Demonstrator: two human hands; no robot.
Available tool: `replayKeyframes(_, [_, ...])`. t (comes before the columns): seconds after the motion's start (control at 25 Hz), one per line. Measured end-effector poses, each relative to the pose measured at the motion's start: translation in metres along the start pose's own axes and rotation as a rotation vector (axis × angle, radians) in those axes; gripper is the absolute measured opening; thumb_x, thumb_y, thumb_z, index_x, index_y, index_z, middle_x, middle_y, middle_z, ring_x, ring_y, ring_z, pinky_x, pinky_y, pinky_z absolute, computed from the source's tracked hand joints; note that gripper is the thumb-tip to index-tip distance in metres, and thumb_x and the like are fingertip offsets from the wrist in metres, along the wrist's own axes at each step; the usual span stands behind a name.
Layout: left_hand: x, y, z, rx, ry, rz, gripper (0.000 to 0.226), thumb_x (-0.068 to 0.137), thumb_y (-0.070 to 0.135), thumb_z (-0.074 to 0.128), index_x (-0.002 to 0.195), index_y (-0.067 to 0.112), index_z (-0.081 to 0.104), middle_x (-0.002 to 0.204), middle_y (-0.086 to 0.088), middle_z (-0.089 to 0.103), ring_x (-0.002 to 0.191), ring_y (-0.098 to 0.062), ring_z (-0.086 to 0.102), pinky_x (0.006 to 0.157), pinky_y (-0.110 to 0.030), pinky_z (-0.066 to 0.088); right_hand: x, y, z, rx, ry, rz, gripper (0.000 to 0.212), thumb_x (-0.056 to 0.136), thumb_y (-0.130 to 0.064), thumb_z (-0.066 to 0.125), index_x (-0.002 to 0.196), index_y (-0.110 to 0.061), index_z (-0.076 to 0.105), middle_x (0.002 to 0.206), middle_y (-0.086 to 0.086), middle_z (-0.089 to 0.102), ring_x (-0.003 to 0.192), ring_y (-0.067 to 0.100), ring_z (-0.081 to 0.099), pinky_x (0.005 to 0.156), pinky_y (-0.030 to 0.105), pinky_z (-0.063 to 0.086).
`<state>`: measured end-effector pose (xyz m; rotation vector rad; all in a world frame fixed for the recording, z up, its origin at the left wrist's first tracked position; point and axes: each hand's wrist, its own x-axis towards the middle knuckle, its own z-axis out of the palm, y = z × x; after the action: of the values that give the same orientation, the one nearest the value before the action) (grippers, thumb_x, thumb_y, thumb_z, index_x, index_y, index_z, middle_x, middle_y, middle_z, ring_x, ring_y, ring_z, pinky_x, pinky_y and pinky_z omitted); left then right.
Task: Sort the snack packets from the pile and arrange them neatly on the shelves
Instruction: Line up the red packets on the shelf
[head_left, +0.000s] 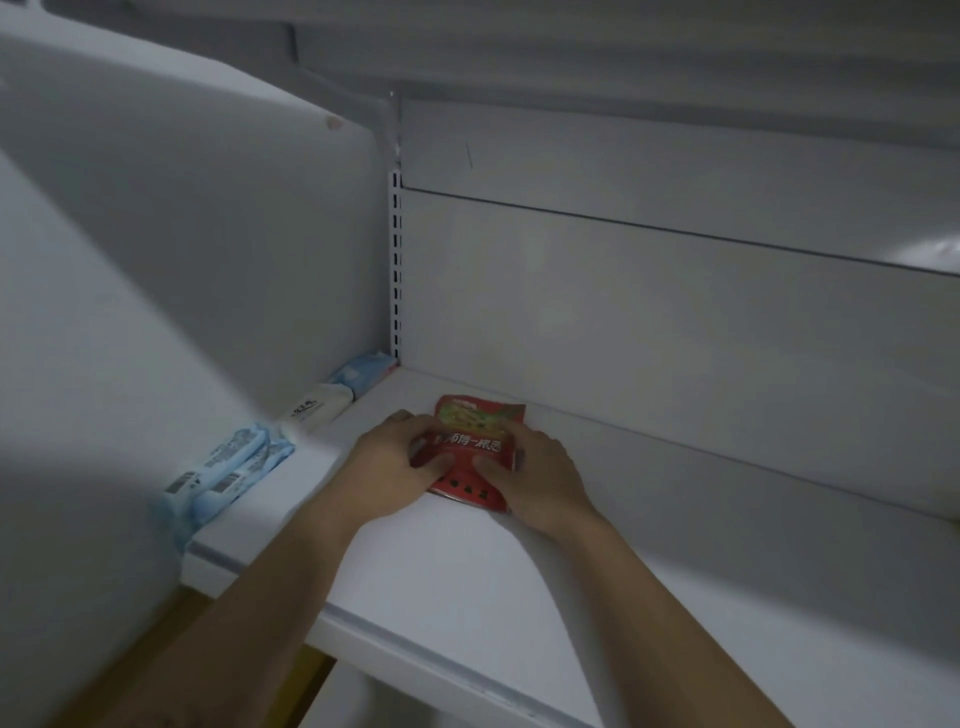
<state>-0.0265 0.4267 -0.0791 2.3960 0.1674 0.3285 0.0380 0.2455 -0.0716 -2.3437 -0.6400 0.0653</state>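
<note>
A red snack packet (480, 423) with white lettering lies flat near the back left of a white shelf (467, 582). My left hand (389, 462) holds its left edge, thumb on top of the packet. My right hand (540, 473) holds its right edge, thumb also pressed on the face. Both forearms reach in from the bottom of the view. The packet's lower part is partly covered by my thumbs.
A white side panel (182, 260) stands on the left. Pale blue and white packets (228, 467) are wedged between it and the shelf's left edge, more further back (358, 376). A white back wall (675, 322) closes the shelf. Another shelf hangs above.
</note>
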Motion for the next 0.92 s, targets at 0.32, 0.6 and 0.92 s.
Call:
replayKeyframes(0.32, [0.009, 0.048, 0.009, -0.519, 0.018, -0.099, 0.045, 0.078, 0.002, 0.079, 0.112, 0.025, 0.061, 0.103, 0.006, 0.066, 0.091, -0.013, 0.067, 0.069, -0.018, 0.056, 0.001, -0.003, -0.025, 0.566, 0.264, 0.149, 0.042, 0.078, 0.007, 0.065, 0.097, -0.03, 0.066, 0.093, -0.008, 0.069, 0.086, 0.016, 0.068, 0.071, 0.023, 0.054])
replayKeyframes(0.6, [0.013, 0.162, 0.048, -0.41, -0.043, 0.156, 0.025, 0.086, 0.016, 0.074, 0.1, 0.034, 0.064, 0.101, 0.002, 0.066, 0.083, -0.021, 0.069, 0.079, -0.039, 0.059, -0.075, 0.037, -0.13, 0.568, 0.556, 0.186, 0.039, 0.089, 0.005, 0.057, 0.106, -0.028, 0.067, 0.111, -0.004, 0.066, 0.098, 0.013, 0.065, 0.079, 0.032, 0.059])
replayKeyframes(0.92, [-0.08, 0.357, 0.171, -0.489, -0.368, 0.472, 0.028, 0.087, 0.011, 0.072, 0.092, 0.038, 0.065, 0.098, -0.001, 0.068, 0.083, -0.019, 0.067, 0.068, -0.028, 0.053, -0.295, 0.136, -0.265, 0.412, 0.919, 0.355, 0.036, 0.092, -0.006, 0.063, 0.126, -0.02, 0.064, 0.117, 0.001, 0.066, 0.098, 0.015, 0.066, 0.067, 0.019, 0.057])
